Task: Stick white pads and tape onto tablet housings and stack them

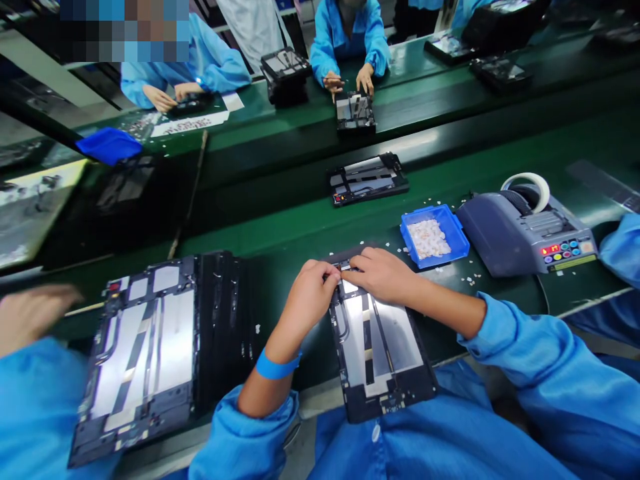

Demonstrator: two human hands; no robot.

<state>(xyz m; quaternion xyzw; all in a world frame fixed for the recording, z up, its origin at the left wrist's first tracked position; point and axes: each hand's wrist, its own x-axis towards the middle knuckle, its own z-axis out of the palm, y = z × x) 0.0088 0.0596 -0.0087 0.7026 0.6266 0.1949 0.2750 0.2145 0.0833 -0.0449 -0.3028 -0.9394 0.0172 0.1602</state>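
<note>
We see a long green bench (300, 227). On it lie a flat black panel (380, 353), a stack of panels (150, 347), a blue tray (434, 235) of small white bits, a grey tape machine (525, 230), and another panel (367, 177) farther back.

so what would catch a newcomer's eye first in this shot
First the left hand and right hand, meeting at the top edge of a dark tablet frame at the bench's near edge. Right of them sit a small blue tray of pale bits and a grey tape dispenser. At far left lies a stack of similar frames, and across the green belt other people in blue coats work.
</note>
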